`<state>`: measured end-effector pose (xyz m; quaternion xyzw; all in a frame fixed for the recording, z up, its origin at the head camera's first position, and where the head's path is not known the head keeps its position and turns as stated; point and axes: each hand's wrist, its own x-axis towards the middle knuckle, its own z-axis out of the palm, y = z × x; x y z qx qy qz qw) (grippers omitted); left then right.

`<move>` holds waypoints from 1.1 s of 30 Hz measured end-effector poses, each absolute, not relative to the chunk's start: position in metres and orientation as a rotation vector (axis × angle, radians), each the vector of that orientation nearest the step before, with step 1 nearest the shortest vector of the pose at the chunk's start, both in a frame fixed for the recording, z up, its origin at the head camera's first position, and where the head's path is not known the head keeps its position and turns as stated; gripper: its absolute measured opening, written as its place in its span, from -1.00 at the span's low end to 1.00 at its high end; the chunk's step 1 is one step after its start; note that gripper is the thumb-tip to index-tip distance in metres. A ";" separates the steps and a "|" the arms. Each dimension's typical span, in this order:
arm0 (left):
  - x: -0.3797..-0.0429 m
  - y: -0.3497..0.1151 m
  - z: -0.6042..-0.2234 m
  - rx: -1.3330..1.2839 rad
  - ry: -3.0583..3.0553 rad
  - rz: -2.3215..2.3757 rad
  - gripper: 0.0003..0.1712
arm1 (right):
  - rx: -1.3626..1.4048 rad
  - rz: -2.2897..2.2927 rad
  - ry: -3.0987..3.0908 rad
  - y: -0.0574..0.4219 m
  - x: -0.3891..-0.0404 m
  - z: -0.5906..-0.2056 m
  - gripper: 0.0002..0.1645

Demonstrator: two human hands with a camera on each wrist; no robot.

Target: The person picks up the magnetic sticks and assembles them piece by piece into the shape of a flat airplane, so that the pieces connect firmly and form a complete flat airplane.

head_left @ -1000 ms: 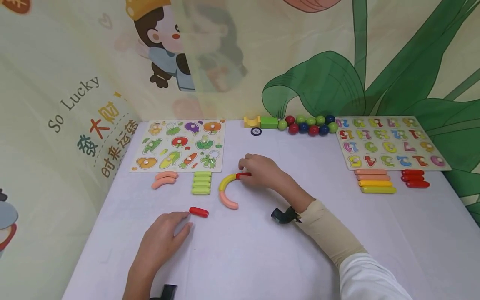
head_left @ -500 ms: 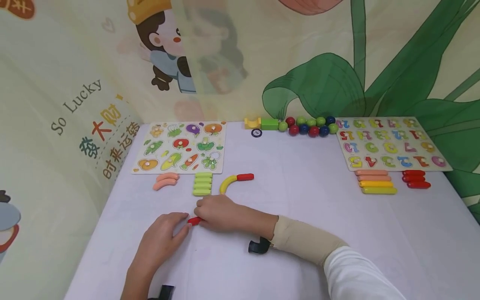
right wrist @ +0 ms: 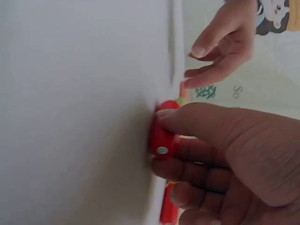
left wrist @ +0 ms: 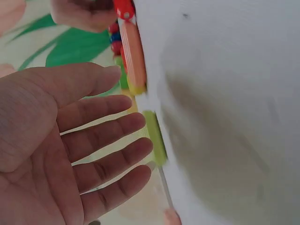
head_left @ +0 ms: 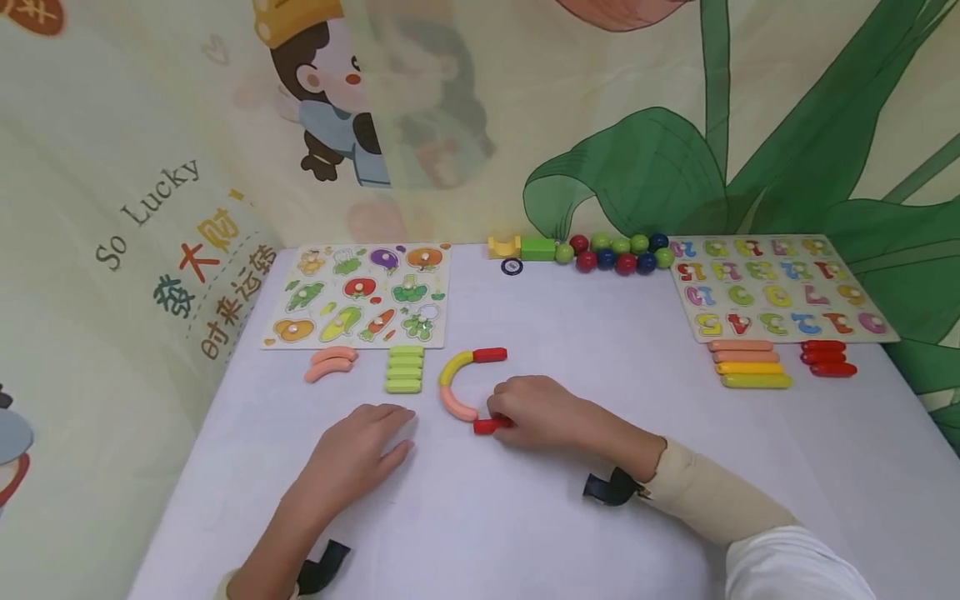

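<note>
My right hand (head_left: 543, 412) pinches a short red rod (head_left: 484, 427) between thumb and fingers, low over the table. In the right wrist view, a silver disc shows in one end of the red rod (right wrist: 164, 133). The held rod's left end is right by the lower tip of a salmon curved piece (head_left: 457, 405). That piece meets a yellow curved piece (head_left: 454, 367), and another red rod (head_left: 491, 355) extends from the yellow one's top, forming an open C. Left of it, my left hand (head_left: 356, 454) holds nothing; its fingers are extended in the left wrist view.
Several light green rods (head_left: 405, 368) and two salmon curved pieces (head_left: 332, 364) lie below a vegetable puzzle board (head_left: 442, 292). More rods (head_left: 750, 367) lie below a number puzzle board (head_left: 690, 304) at right. Coloured balls (head_left: 626, 264) and a green block (head_left: 537, 249) line the back.
My right hand let go of the upper red rod, picked up the loose red rod near my left hand and carried it right to the salmon piece. My left hand shifted slightly up and right.
</note>
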<state>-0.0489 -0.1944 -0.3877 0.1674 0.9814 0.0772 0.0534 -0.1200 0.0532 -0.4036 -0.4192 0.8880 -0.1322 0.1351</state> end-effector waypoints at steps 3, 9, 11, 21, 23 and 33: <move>-0.055 -0.183 -0.385 0.601 2.970 0.198 -0.49 | -1.195 -0.432 2.569 0.058 -0.123 -0.408 -0.85; -0.064 -0.165 -0.383 0.706 2.959 0.221 -0.41 | -1.119 -0.416 2.623 0.062 -0.126 -0.408 -0.85; -0.065 -0.161 -0.383 0.721 2.952 0.210 -0.40 | -1.098 -0.402 2.643 0.064 -0.127 -0.407 -0.84; -0.068 -0.158 -0.389 0.739 2.930 0.210 -0.41 | -1.084 -0.429 2.644 0.059 -0.131 -0.406 -0.84; -0.069 -0.157 -0.390 0.747 2.922 0.237 -0.42 | -1.077 -0.431 2.647 0.057 -0.130 -0.406 -0.82; -0.070 -0.156 -0.393 0.777 2.901 0.292 -0.45 | -1.263 -0.519 2.684 0.059 -0.126 -0.413 -0.85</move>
